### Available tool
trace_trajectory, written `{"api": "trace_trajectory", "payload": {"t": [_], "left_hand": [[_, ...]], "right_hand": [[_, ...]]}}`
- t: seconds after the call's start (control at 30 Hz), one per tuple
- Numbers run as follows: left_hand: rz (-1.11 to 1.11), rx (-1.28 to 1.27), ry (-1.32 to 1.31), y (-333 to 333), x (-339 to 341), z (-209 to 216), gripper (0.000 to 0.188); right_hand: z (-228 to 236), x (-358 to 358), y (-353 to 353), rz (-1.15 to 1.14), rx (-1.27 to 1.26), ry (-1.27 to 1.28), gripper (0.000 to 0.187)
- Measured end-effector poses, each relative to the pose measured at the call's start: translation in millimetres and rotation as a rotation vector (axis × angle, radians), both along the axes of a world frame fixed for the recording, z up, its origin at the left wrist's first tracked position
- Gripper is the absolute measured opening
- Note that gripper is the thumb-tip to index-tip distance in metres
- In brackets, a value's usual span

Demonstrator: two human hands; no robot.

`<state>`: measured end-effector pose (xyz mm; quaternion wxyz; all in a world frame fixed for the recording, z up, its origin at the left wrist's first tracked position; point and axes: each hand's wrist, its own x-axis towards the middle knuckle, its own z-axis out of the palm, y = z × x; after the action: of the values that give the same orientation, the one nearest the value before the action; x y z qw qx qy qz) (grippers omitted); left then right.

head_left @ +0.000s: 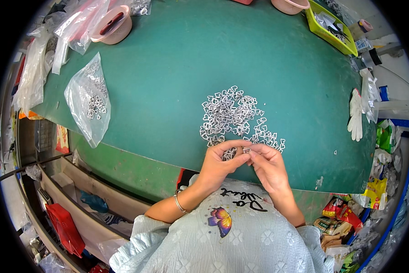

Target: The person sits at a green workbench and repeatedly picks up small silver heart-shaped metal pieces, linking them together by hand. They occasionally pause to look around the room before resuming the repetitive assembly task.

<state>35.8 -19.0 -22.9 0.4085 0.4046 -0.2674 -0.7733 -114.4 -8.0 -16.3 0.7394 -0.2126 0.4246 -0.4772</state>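
Note:
A loose pile of small silver heart-shaped metal rings (232,109) lies on the green tabletop, just beyond my hands. My left hand (218,164) is closed in a pinch at the table's near edge. More heart rings (229,154) show in the gap between its thumb and fingers; I cannot tell whether they lie in the hand or on the table. My right hand (270,167) meets it, thumb and forefinger pinched together. Between the fingertips of both hands is a small metal heart ring (246,149), partly covered by them.
A clear plastic bag (91,102) with more metal hearts lies to the left. Pink bowls (115,28) and a yellow-green basket (329,28) stand along the far side. A white glove (355,116) lies at the right edge. Open drawers (95,191) are below left.

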Motion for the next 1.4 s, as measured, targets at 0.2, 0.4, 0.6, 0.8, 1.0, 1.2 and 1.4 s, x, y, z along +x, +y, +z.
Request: {"api": "trace_trajectory", "payload": {"t": [0.2,0.4,0.6,0.8,1.0,1.2,1.4], "left_hand": [[0.038,-0.007,-0.01,2,0,4,0.023],[-0.035,0.1,0.047,6,3,-2,0.022],[0.012,0.216,0.355,0,5,-1,0.022],[0.024,0.223,0.386,-2,6,0,0.018],[0.036,0.22,0.389,1,4,-9,0.02],[0.025,0.207,0.315,2,3,-7,0.021],[0.042,0.185,0.234,4,6,-6,0.02]], "right_hand": [[4,4,1,-0.045,-0.4,0.579,0.016],[15,7,-3,-0.001,-0.706,1.024,0.021],[-3,-14,-22,-0.138,-0.612,1.162,0.019],[-20,-20,-45,-0.05,-0.739,1.599,0.026],[-20,-15,-41,0.062,-0.726,1.579,0.017],[-17,-20,-38,-0.075,-0.727,1.332,0.011],[-16,-15,-24,-0.182,-0.251,0.492,0.009]]}}
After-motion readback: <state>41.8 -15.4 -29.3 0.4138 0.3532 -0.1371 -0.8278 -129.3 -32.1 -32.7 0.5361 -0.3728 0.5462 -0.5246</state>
